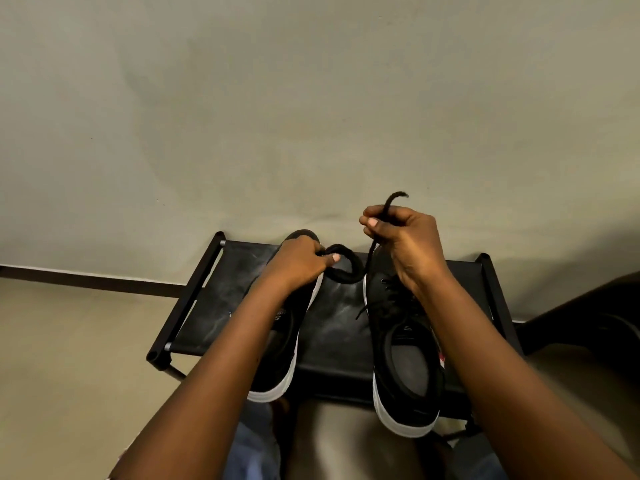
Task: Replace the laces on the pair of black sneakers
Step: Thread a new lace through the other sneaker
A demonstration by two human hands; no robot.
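Two black sneakers with white soles stand side by side on a low black rack (337, 327). Most of the left sneaker (280, 372) lies under my left forearm. The right sneaker (403, 344) shows its grey insole and black lacing. My left hand (298, 263) pinches a loop of black lace (346, 268) over the left sneaker's toe. Raised above the right sneaker's toe, my right hand (403, 242) grips another stretch of black lace (389, 204), whose end curls up out of the fist. Where the lace runs beneath the hands is hidden.
The rack stands against a plain beige wall (311, 98), with beige floor (69, 358) to its left. A dark object (588, 317) sits at the right edge. My knees in blue fabric (252, 445) show at the bottom.
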